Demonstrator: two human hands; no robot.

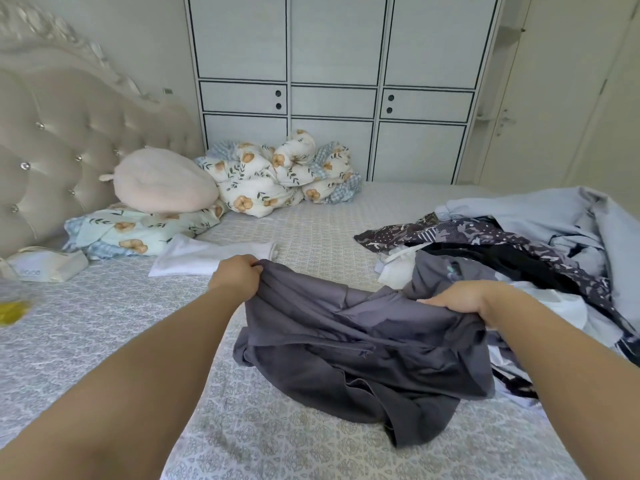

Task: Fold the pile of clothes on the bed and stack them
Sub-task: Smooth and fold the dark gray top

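Gripping the top edge of a dark grey garment (pixel 363 344), both hands are stretched out over the bed (pixel 104 323) in the middle of the frame. The left hand (pixel 237 277) has its fingers curled tight around a bunched corner of the cloth, just left of centre. The right hand (pixel 457 297) clamps the other end of that edge, right of centre, with the knuckles up and the thumb lying along the fabric. Between the two hands the edge sags a little, and the rest of the garment hangs down and spreads in loose folds on the patterned bedspread toward the lower centre of the frame.

At the right of the frame lies the pile of clothes (pixel 519 244), unfolded: a pale blue piece on top at the far right, a dark patterned piece with white spots across the middle, something black beneath it, and bits of white cloth at its near edge. The grey garment touches this pile on its right side.

A white folded item (pixel 207 259) lies flat on the bed just beyond the left hand. At the upper left stand a tufted headboard (pixel 62 140), a pink cushion (pixel 162 183) and a flowered pillow (pixel 138 232). A crumpled flowered quilt (pixel 280 174) sits at the upper centre, before a white wardrobe (pixel 332 64).
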